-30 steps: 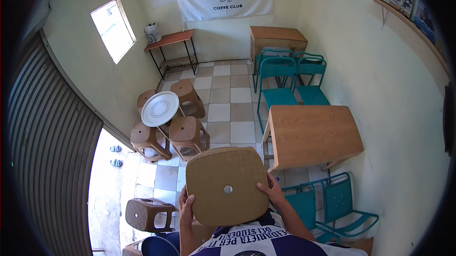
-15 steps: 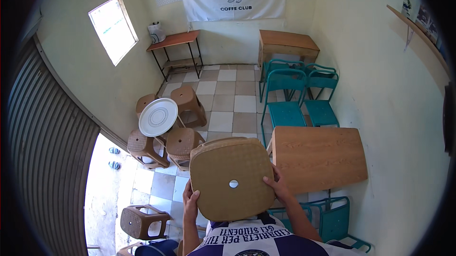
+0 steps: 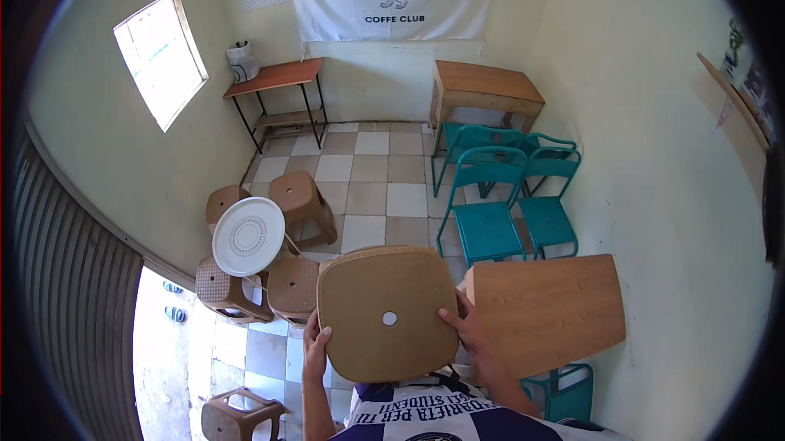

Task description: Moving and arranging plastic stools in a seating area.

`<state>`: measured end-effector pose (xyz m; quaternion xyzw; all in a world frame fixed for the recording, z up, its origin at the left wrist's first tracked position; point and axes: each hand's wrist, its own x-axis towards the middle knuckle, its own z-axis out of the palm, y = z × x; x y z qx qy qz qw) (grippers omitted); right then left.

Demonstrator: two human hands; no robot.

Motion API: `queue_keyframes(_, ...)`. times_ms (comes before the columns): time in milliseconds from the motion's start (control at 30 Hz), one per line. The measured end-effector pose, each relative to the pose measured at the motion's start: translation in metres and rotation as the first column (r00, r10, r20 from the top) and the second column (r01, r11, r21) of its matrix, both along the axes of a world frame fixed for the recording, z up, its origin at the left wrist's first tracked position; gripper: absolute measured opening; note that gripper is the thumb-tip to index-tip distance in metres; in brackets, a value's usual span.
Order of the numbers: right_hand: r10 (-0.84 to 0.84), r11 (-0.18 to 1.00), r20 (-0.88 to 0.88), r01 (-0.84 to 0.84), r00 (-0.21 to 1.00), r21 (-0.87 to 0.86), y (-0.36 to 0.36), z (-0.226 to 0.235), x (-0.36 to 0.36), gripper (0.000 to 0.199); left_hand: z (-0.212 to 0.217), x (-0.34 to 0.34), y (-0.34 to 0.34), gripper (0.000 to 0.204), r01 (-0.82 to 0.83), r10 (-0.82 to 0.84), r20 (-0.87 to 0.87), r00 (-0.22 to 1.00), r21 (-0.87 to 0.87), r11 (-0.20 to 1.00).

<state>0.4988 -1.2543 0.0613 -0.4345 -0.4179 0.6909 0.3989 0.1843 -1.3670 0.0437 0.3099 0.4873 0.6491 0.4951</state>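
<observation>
Fingers of the left hand (image 3: 316,349) and right hand (image 3: 468,328), head view, clasp opposite edges of a brown plastic stool (image 3: 368,347), held before the patterned shirt (image 3: 425,408), left of the nearer wooden table (image 3: 556,310). Carrying appears to be the step in hand; the next move calls for an even two-sided grip.

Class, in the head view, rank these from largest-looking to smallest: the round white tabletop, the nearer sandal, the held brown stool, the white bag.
1. Held brown stool; its closeness to the camera enlarges it.
2. Round white tabletop.
3. White bag.
4. Nearer sandal.
</observation>
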Motion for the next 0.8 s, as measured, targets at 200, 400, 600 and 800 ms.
queue_keyframes(200,0.003,1.0,-0.015,-0.003,1.0,-0.008,0.075,-0.007,-0.054,0.09,0.009,-0.062,0.078,0.077,0.011,-0.01,-0.044,0.999,0.011,1.0)
queue_keyframes(400,-0.009,1.0,-0.063,0.011,0.998,0.017,0.126,-0.001,-0.097,0.09,0.022,-0.111,0.142,0.078,0.047,-0.046,-0.052,0.998,0.013,0.999)
queue_keyframes(600,-0.063,0.998,-0.073,0.061,0.995,-0.028,0.188,-0.002,-0.119,0.09,0.022,-0.13,0.216,0.082,0.061,-0.06,-0.022,0.998,0.014,0.998)
queue_keyframes(800,-0.075,0.997,-0.096,0.078,0.993,0.028,0.263,-0.018,-0.131,0.088,0.022,-0.144,0.296,0.081,0.067,-0.067,-0.031,0.997,-0.021,0.998)
